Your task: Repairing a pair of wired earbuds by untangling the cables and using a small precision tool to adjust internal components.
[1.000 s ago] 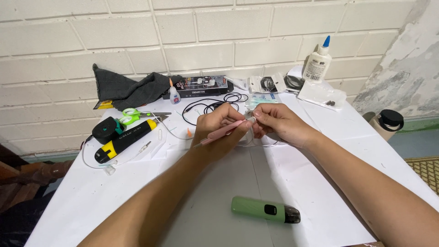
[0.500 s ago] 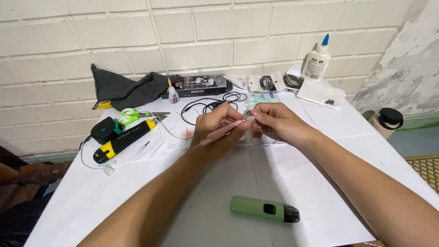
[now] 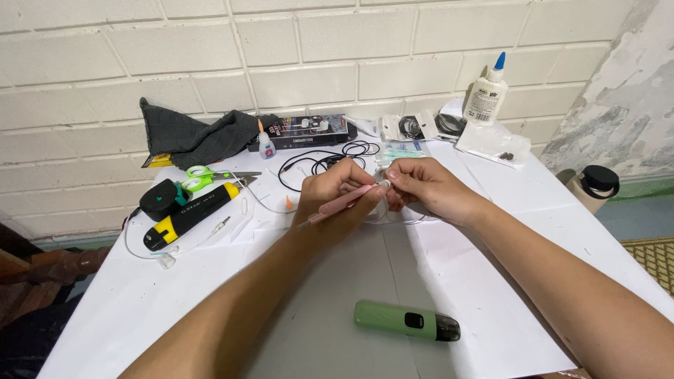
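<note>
White table (image 3: 140, 309): hands pinch pink tool (image 3: 342, 203).

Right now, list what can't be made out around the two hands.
- Head view: the small white piece at the pink tool's tip is too small, half covered by the right hand.
- Left hand covers its grip on the tool.
- Clear tubing runs under both hands.
- Both elbows are cut off by the bottom edge.

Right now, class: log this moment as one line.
left hand: holds pink pen-like tool | right hand: pinches small white part at tool tip | green device: lying near
</note>
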